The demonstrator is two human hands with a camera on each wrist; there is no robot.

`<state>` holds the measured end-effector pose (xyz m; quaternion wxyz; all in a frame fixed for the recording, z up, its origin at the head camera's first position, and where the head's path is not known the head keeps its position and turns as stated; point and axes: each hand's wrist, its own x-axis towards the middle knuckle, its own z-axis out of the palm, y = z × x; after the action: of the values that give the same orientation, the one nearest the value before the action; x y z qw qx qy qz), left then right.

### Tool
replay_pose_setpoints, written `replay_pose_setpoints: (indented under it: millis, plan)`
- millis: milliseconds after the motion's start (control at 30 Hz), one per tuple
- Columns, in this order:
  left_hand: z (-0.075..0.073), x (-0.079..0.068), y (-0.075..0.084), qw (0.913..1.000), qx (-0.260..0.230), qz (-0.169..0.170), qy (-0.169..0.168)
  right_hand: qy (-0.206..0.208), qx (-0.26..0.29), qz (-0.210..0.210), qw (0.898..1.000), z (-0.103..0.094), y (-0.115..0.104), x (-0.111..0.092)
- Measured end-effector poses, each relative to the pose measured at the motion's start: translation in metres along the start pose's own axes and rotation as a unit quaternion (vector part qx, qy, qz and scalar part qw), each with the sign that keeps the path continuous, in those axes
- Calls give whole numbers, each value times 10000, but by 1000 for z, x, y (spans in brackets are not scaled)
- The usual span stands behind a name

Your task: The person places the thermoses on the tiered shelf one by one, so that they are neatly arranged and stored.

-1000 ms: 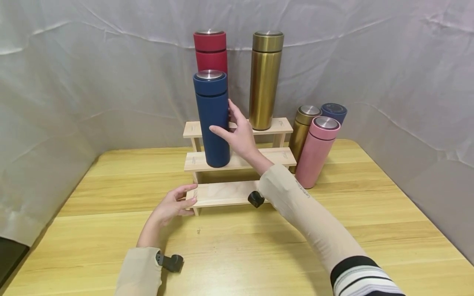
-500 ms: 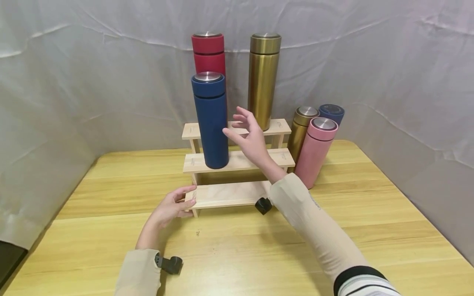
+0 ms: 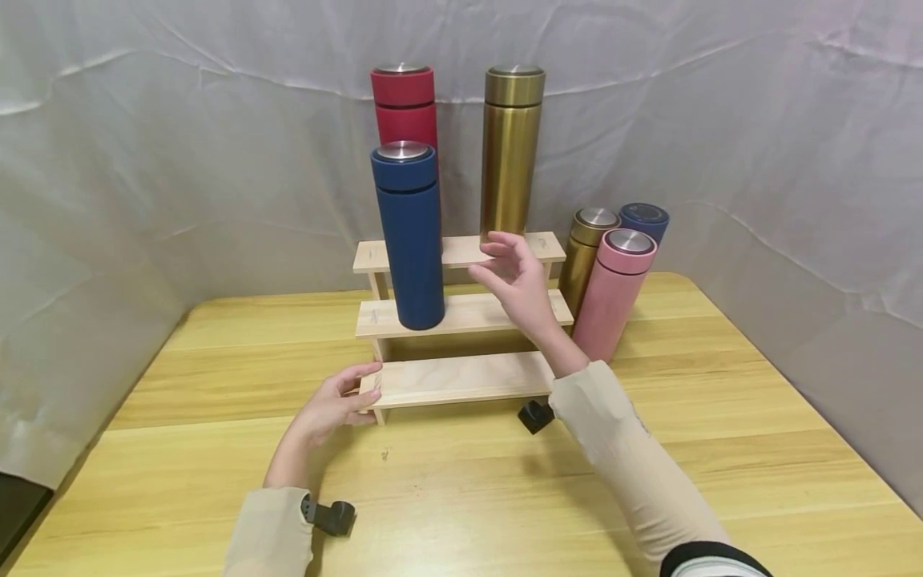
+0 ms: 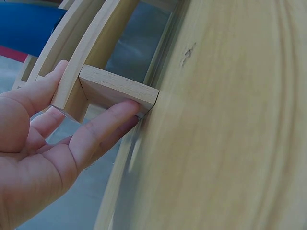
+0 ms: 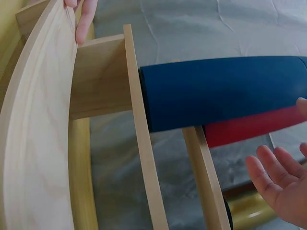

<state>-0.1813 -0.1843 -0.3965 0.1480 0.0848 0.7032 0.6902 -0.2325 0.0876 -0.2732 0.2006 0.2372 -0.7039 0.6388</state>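
A three-step wooden display stand (image 3: pixel 461 378) stands on the table. My left hand (image 3: pixel 328 407) holds its lowest step by the left end; in the left wrist view the thumb lies on the board and the fingers (image 4: pixel 108 125) reach along the side support. On the left of the middle step a blue thermos (image 3: pixel 409 240) stands upright. My right hand (image 3: pixel 525 290) is held in the air right of that thermos, fingers loosely bent, nothing in it. Behind, on the top step, are a red thermos (image 3: pixel 405 112), partly hidden by the blue one, and a tall gold thermos (image 3: pixel 513 152).
Right of the stand, a pink thermos (image 3: pixel 615 296), a shorter gold thermos (image 3: pixel 581 255) and a dark blue thermos (image 3: pixel 644 216) are grouped on the wooden table (image 3: pixel 447 497). Grey cloth (image 3: pixel 238 160) hangs behind and at both sides.
My right hand has let go of the blue thermos and moved right and down, away from it. The thermos stays on the middle step. My left hand keeps its hold on the stand.
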Motion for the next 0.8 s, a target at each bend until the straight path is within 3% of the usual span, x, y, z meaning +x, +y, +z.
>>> replay_pose_setpoints:
  millis: [267, 633, 800]
  plan:
    - [-1, 0, 0, 10000, 10, -8, -29, 238, -295, 63, 9993, -19, 3, -15]
    - [0, 0, 0, 10000, 52, -24, -19, 397, -136, 404, 9983, -40, 6, -35]
    - [0, 0, -1, 10000, 45, -30, -11, 465, -19, 274, 9985, -50, 6, -42]
